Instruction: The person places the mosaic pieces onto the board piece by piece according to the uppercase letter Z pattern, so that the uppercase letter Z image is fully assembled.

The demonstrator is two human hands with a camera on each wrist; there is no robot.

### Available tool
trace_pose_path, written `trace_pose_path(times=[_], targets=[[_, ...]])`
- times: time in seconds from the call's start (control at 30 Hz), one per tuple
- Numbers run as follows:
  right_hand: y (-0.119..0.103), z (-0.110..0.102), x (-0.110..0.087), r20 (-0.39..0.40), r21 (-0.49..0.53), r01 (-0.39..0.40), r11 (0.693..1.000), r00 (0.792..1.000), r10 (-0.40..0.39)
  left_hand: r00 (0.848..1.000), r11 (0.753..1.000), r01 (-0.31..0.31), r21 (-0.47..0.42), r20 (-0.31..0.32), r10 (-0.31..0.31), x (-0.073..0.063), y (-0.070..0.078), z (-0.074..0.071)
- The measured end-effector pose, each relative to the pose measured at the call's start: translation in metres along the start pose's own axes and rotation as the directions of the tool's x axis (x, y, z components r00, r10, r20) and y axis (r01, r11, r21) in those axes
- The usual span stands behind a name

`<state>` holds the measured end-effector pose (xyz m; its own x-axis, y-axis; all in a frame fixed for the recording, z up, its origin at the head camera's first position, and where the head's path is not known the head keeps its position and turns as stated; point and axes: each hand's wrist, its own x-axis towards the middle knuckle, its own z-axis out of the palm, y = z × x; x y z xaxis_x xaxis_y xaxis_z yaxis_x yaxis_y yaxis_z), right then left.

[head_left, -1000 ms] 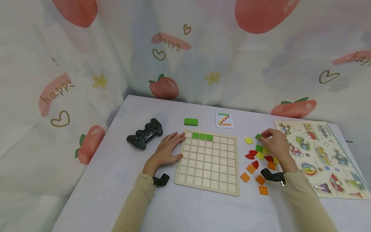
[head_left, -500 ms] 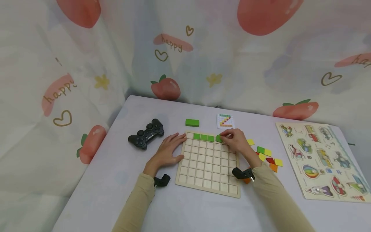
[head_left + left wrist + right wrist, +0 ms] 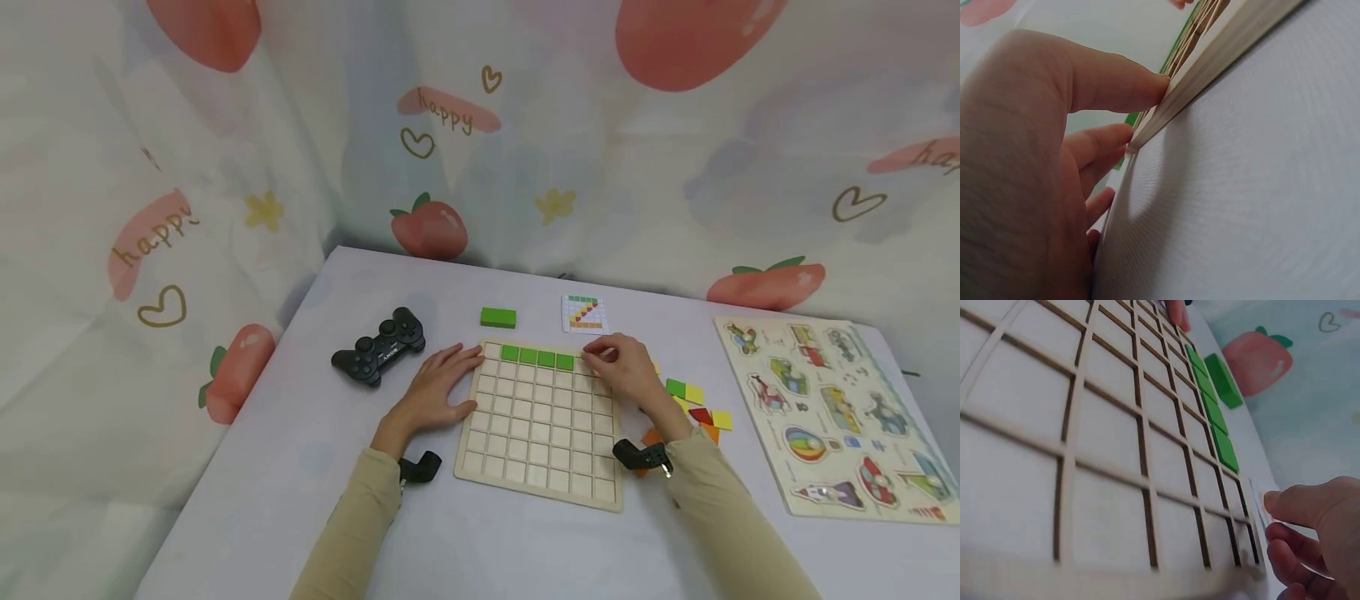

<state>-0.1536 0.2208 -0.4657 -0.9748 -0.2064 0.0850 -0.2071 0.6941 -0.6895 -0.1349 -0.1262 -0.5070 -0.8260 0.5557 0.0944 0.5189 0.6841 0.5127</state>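
A wooden grid board point(image 3: 517, 429) lies flat on the table, with several green square tiles point(image 3: 547, 359) side by side in its far row. My left hand point(image 3: 429, 392) rests at the board's left edge; in the left wrist view its thumb point(image 3: 1129, 84) touches the rim. Just right of the last green tile, over the far row, hovers my right hand point(image 3: 626, 367). Nothing shows between its thumb and fingers in the right wrist view, where the fingers point(image 3: 1294, 550) bend loosely beside the far right corner. Part of that corner is hidden in the head view.
Loose green, yellow, red and orange pieces point(image 3: 693, 395) lie right of the board, partly behind my right forearm. Behind it are a green block point(image 3: 498, 317) and a pattern card point(image 3: 584, 314). A game controller point(image 3: 378, 346) lies left, a picture puzzle board point(image 3: 832, 417) far right.
My right hand has carried a green tile from the loose pieces to the far row, let go of it in a cell and drawn slightly right. The left hand has stayed put.
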Motion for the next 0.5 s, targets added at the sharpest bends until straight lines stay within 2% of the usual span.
trace_pose_path(times=[0.17, 0.3, 0.5], targets=[[0.023, -0.039, -0.020, 0.010, -0.067, -0.096, 0.993, 0.995, 0.097, 1.000, 1.000, 0.008, 0.005, 0.010, -0.008, 0.001, 0.001, 0.001], [0.042, -0.068, -0.039, 0.076, -0.119, -0.152, 0.981, 0.984, 0.162, 1.000, 1.000, -0.005, 0.000, 0.001, 0.005, 0.001, 0.002, 0.000], [0.060, -0.088, -0.055, 0.177, -0.159, -0.218, 0.963, 0.953, 0.245, 1.000, 1.000, -0.014, -0.003, -0.006, 0.014, 0.000, 0.002, 0.000]])
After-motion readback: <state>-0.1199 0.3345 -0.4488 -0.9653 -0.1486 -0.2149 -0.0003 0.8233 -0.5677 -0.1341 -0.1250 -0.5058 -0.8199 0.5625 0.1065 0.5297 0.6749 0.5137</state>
